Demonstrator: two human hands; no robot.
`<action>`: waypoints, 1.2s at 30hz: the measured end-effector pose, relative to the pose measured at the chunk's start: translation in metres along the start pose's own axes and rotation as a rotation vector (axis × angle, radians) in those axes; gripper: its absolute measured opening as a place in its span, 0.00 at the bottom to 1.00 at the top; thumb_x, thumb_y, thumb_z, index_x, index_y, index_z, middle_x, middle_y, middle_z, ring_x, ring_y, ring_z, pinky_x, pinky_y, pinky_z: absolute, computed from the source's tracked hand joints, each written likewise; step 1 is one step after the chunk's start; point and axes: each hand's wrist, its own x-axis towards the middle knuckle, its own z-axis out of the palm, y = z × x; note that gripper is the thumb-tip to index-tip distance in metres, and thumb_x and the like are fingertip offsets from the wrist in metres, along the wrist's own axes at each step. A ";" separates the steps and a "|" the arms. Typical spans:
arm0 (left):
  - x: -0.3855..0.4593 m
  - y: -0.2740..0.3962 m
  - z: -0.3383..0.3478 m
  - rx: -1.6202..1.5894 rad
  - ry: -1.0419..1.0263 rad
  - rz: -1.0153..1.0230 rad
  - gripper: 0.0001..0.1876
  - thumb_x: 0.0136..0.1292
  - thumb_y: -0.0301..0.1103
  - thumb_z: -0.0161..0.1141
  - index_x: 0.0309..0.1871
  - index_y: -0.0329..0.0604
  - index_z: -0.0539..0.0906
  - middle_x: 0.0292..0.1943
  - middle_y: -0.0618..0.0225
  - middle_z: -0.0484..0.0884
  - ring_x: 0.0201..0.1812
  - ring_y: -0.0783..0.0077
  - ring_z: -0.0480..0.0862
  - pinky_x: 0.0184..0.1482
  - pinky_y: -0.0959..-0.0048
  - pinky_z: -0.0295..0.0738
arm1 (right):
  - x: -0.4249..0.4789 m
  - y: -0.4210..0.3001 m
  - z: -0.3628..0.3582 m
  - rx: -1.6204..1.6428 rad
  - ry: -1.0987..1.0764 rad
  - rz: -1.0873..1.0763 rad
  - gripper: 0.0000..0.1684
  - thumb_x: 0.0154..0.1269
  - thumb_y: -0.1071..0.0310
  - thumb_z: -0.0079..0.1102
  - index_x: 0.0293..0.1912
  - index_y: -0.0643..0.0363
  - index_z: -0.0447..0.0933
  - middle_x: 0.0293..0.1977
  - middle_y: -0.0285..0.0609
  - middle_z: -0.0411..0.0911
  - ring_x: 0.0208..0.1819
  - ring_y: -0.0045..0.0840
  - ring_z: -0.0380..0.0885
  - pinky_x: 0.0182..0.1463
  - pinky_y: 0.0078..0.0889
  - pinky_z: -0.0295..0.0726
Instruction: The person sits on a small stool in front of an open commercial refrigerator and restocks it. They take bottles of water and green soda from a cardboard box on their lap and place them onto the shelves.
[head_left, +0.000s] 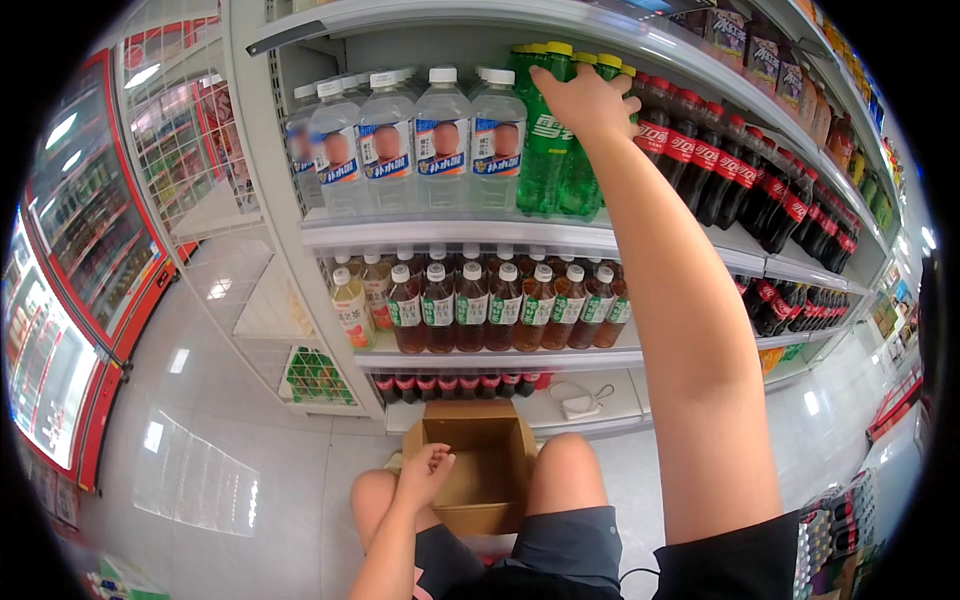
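Observation:
My right hand (585, 101) reaches up to the green plastic soda bottles (538, 180) with yellow caps on the upper shelf. Its fingers are spread across the bottle tops, thumb at the left of the front bottle; whether it grips one cannot be made out. Lower down, my left hand (426, 474) hovers with loosely curled fingers over the left side of an open cardboard box (480, 517). Nothing shows in that hand. The box sits between my knees, its visible inside bare brown card.
Clear bottles with white caps (442, 142) stand left of the green ones, cola bottles (705, 150) to the right. Tea bottles (472, 307) line the shelf below. A white cable (581, 401) lies on the bottom shelf. Red-framed glass-door fridges (97, 202) stand at left.

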 end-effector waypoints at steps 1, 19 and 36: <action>0.000 -0.001 -0.001 0.007 -0.008 0.000 0.15 0.66 0.35 0.66 0.51 0.35 0.82 0.34 0.68 0.83 0.34 0.80 0.79 0.38 0.79 0.77 | -0.001 -0.002 0.000 0.005 0.010 0.007 0.48 0.55 0.26 0.55 0.69 0.42 0.70 0.72 0.60 0.50 0.71 0.60 0.52 0.67 0.68 0.58; 0.005 -0.021 0.007 0.049 -0.048 -0.009 0.16 0.66 0.36 0.65 0.50 0.34 0.82 0.34 0.61 0.86 0.34 0.71 0.85 0.41 0.73 0.81 | 0.013 0.031 -0.017 0.188 0.131 0.012 0.42 0.54 0.34 0.57 0.54 0.61 0.81 0.65 0.61 0.63 0.65 0.52 0.65 0.64 0.55 0.67; -0.001 -0.007 0.001 0.180 -0.094 -0.027 0.17 0.66 0.39 0.63 0.52 0.35 0.81 0.36 0.58 0.87 0.36 0.65 0.86 0.42 0.68 0.81 | -0.072 0.121 -0.115 1.389 0.180 -0.080 0.16 0.68 0.61 0.59 0.43 0.67 0.81 0.34 0.42 0.82 0.36 0.23 0.80 0.44 0.25 0.81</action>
